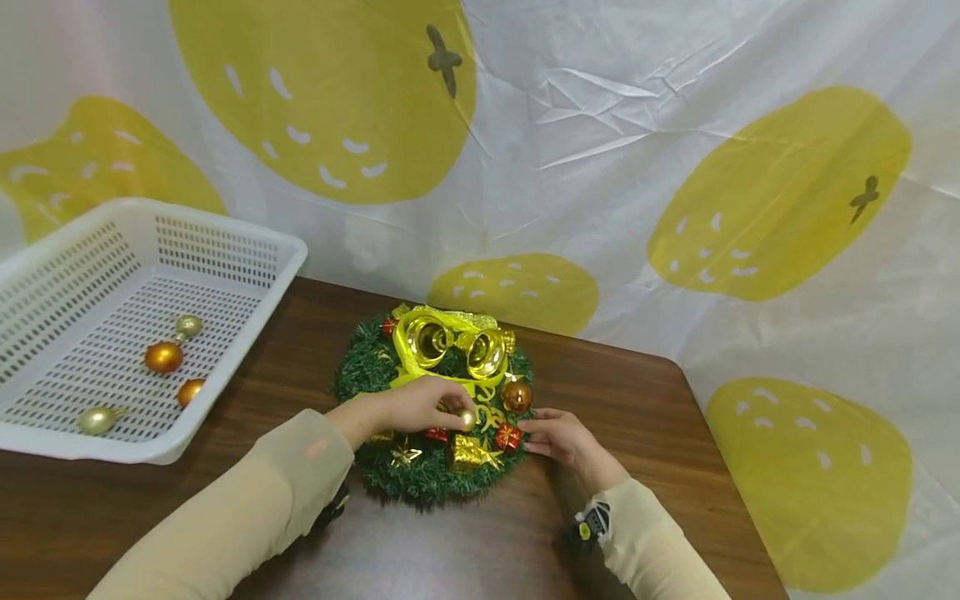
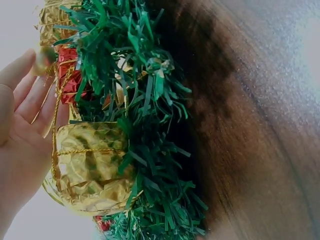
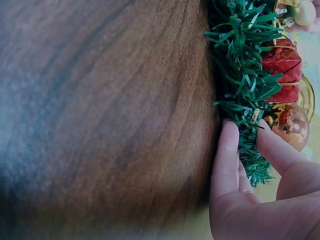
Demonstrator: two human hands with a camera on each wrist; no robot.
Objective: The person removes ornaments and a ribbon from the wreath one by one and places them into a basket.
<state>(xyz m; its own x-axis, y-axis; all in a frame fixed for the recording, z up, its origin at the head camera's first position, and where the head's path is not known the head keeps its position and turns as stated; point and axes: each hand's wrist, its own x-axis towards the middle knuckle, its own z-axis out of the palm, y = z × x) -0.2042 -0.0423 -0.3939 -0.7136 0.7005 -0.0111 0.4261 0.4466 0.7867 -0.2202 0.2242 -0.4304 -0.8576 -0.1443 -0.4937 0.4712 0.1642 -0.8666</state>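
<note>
A green tinsel wreath [image 1: 420,487] lies on the table, trimmed with gold bells [image 1: 486,354], yellow ribbon, a red gift box [image 1: 507,437] and a gold gift box [image 1: 467,452]. Over its middle, my left hand [image 1: 420,407] pinches a small gold bauble [image 1: 468,419] between thumb and fingers. The same bauble [image 2: 45,59] appears beside a red box in the left wrist view. My right hand [image 1: 564,439] grips the wreath's right edge; in the right wrist view its thumb [image 3: 280,145] and fingers sit either side of the greenery. Close by hangs an orange bauble [image 3: 294,127].
A white plastic basket [image 1: 281,275] stands at the left with several gold and orange baubles, among them an orange one [image 1: 163,357]. The brown wooden table [image 1: 637,392] ends at the right. Behind it hangs a white cloth [image 1: 570,117] printed with yellow fruit.
</note>
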